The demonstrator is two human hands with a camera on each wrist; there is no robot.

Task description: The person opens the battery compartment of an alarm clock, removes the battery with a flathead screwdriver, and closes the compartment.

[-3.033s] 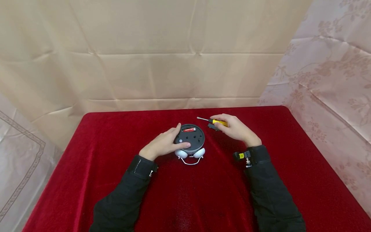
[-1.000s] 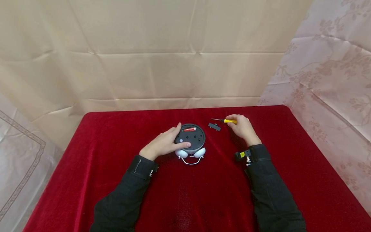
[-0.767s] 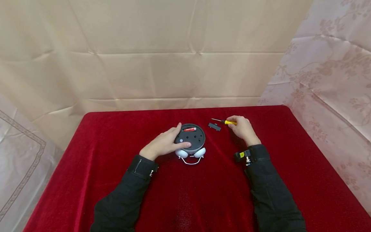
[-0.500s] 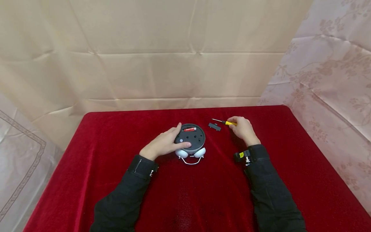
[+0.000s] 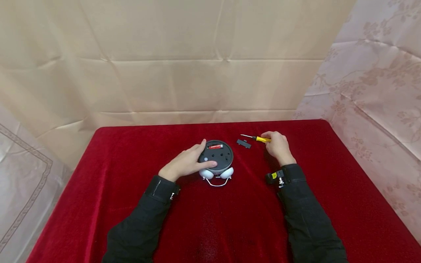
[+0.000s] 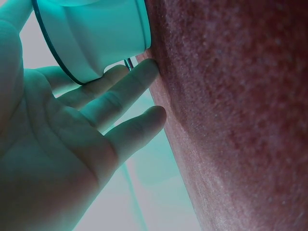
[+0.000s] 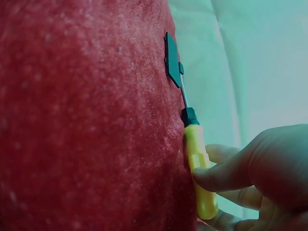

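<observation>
A round alarm clock (image 5: 215, 157) lies face down on the red cloth, its dark back up and its white bells toward the person. My left hand (image 5: 185, 160) holds it with the thumb across the back and fingers along the left side. A red battery (image 5: 215, 146) sits in the clock's open compartment. In the left wrist view, the clock's side (image 6: 106, 38) rests against the fingers. My right hand (image 5: 277, 146) has thumb and fingers about the handle of a yellow screwdriver (image 5: 262, 139), which lies low over the cloth, its shaft pointing left.
A dark battery cover (image 5: 243, 143) lies on the cloth between clock and screwdriver. The red cloth (image 5: 210, 223) covers the table, with its far edge just beyond the tools. A beige curtain (image 5: 197, 73) hangs behind, and patterned fabric (image 5: 378, 91) hangs at the right.
The screwdriver has moved right, away from the clock, uncovering the battery cover. Lately my right fingers have slid back along its handle while it stayed almost still. The left hand and clock have not moved.
</observation>
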